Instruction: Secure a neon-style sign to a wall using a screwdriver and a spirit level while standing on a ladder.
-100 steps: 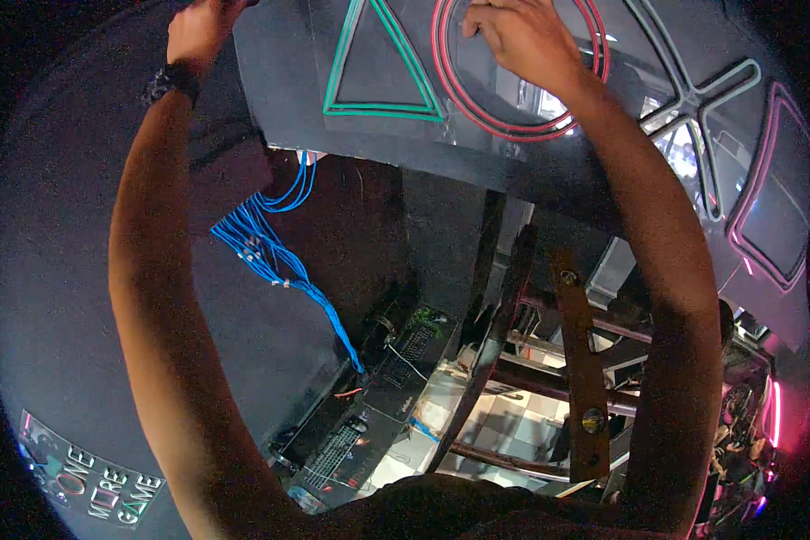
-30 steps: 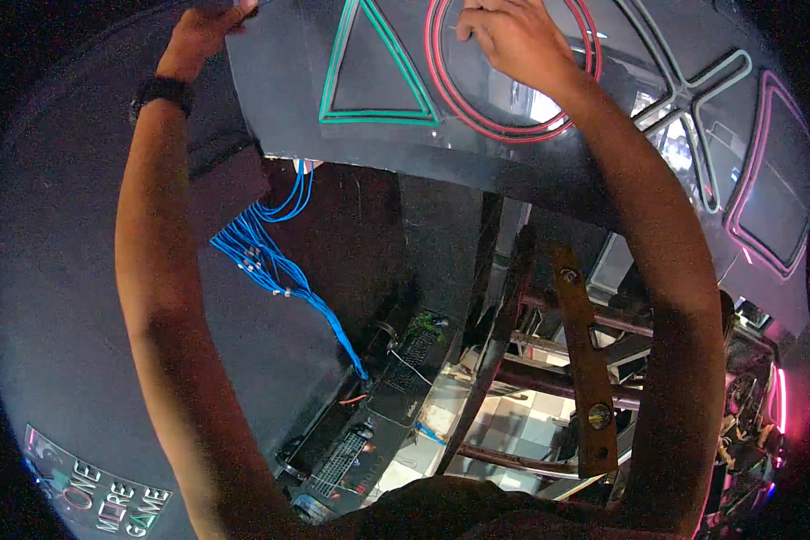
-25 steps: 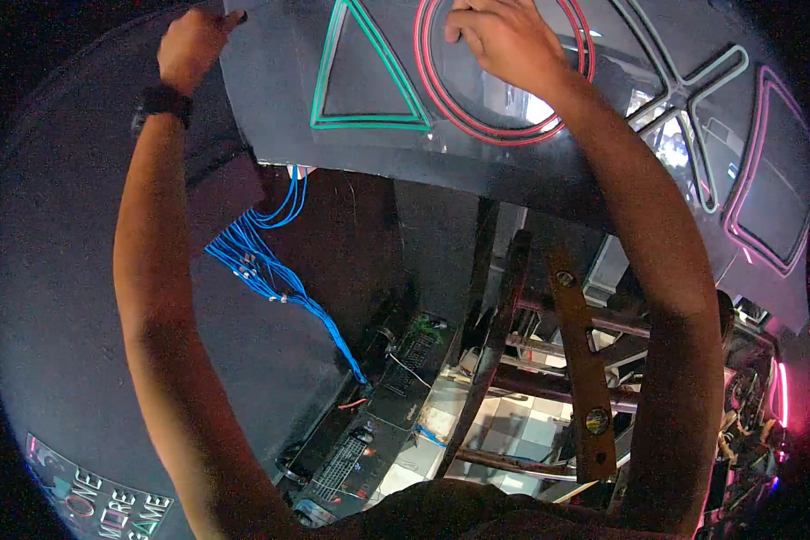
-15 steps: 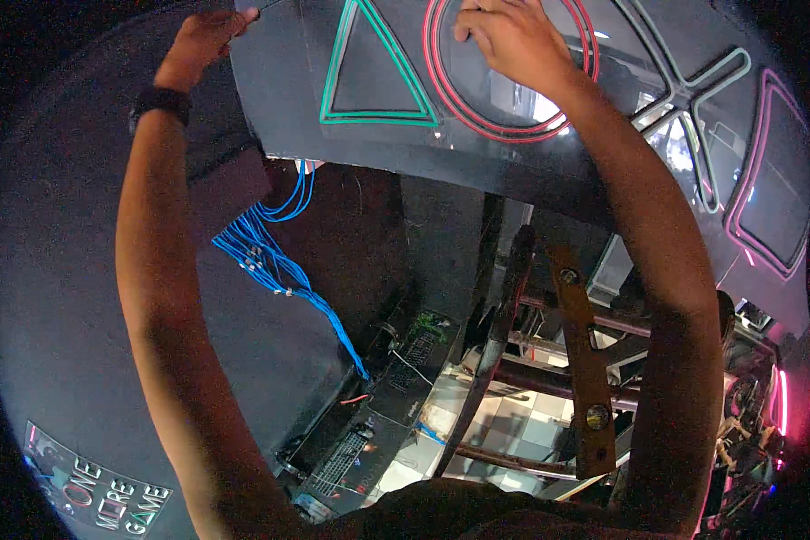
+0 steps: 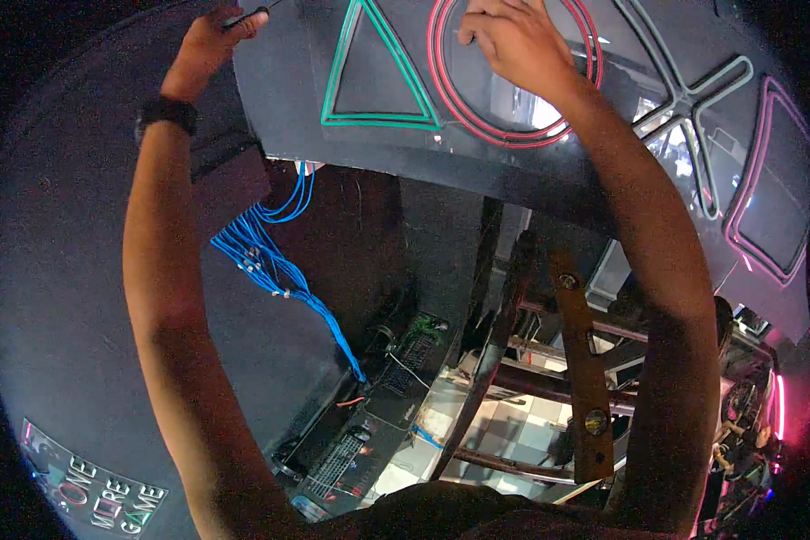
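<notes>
High at the upper left, my left hand [image 5: 214, 43] is closed around a slim screwdriver-like tool [image 5: 245, 17] with a dark handle and a thin shaft running past the top edge. It is beside the left edge of a dark glossy panel [image 5: 283, 85]. My right hand [image 5: 516, 40] is raised in front of that panel, over the red ring-shaped light tube [image 5: 443, 85]. Its fingers are curled, and whatever they may hold is hidden. Between the hands lies a green triangular light tube [image 5: 382, 121] on the panel.
Blue cables [image 5: 283, 261] hang in a bundle below the panel. Lower down are keyboards [image 5: 337, 463] on a dark desk. A ladder-like frame [image 5: 486, 378] stands at the right, with a brown spirit level [image 5: 587, 360] on it. White cross-shaped [image 5: 684, 106] and pink square [image 5: 738, 211] tubes sit farther right.
My left hand has shifted slightly right, and the tool in it shows more clearly. My right hand stays nearly in place over the red ring.
</notes>
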`<state>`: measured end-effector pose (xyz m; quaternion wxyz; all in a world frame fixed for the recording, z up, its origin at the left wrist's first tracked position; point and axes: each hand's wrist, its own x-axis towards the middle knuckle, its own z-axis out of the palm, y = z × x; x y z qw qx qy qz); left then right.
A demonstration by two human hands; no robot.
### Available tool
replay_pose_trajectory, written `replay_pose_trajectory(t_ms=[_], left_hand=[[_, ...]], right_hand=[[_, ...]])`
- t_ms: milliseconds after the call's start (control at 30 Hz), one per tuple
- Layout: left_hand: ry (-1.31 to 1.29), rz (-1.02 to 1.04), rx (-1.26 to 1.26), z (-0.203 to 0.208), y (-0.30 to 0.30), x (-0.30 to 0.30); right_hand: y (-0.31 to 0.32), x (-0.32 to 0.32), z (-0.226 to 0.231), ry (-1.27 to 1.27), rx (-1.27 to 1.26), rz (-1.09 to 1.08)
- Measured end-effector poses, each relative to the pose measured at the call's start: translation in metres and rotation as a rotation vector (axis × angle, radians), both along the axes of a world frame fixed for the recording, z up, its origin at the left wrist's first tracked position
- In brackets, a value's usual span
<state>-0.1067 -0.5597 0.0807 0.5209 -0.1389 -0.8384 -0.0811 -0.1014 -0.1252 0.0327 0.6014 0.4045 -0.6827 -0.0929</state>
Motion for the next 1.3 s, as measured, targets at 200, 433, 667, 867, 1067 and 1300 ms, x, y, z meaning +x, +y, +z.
replay_pose_trajectory(t_ms=[200, 433, 667, 867, 1067, 1300], left_hand=[[-0.165, -0.155, -0.206, 0.029, -0.078, -0.012], [-0.152, -0.51, 0.622, -0.057, -0.006, 0.047], [-0.179, -0.91, 0.971, -0.157, 0.065, 0.047], [-0.122, -1.223, 0.934, -0.164, 0.141, 0.014], [-0.033, -1.348, 1.016, -0.14, 0.173, 0.002], [-0.002, -1.42, 1.001, -0.09, 0.169, -0.01]], right_hand=[[-0.008, 0.006, 0.006, 0.017, 0.007, 0.048], [0.0, 0.004, 0.004, -0.003, 0.027, 0.024], [0.002, -0.011, 0.01, 0.013, 0.084, -0.107], [-0.033, 0.024, -0.006, -0.045, 0.111, -0.216], [-0.106, 0.064, -0.024, -0.487, 0.114, 0.344], [-0.136, 0.075, 0.025, -0.191, 0.076, 0.372]])
